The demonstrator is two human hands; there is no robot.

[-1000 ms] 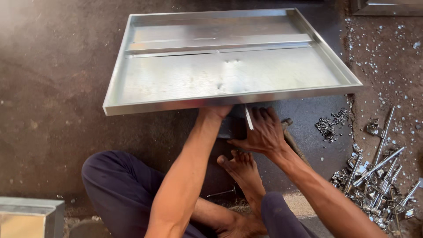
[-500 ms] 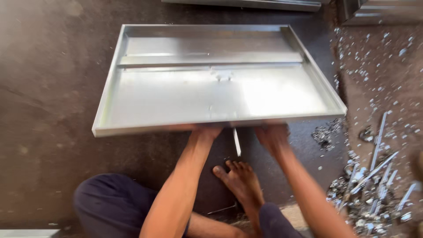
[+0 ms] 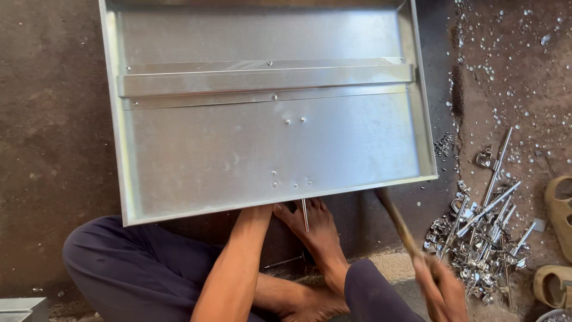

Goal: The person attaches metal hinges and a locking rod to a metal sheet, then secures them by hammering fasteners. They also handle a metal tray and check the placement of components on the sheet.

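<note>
A large shallow sheet-metal tray (image 3: 208,161) with a riveted cross strip fills the upper middle, its open side facing me. My left forearm (image 3: 238,262) reaches up to the tray's near edge, and the hand itself is hidden behind the tray. My right hand (image 3: 444,292), blurred at the lower right, is closed on a wooden handle (image 3: 399,226) that slants up to the tray's lower right corner. The handle's far end is hidden. A thin metal rod (image 3: 305,214) stands upright by my bare foot (image 3: 316,232) under the tray edge.
A heap of shiny metal rods and small fittings (image 3: 488,226) lies on the floor at the right. Metal chips (image 3: 506,59) are scattered above it. Two tan sandals (image 3: 560,209) sit at the right edge, and a metal box corner (image 3: 21,307) shows at the bottom left.
The tray has tipped up and come closer, filling more of the view. My right hand left the tray edge and now grips the wooden handle. My left hand slid behind the tray.
</note>
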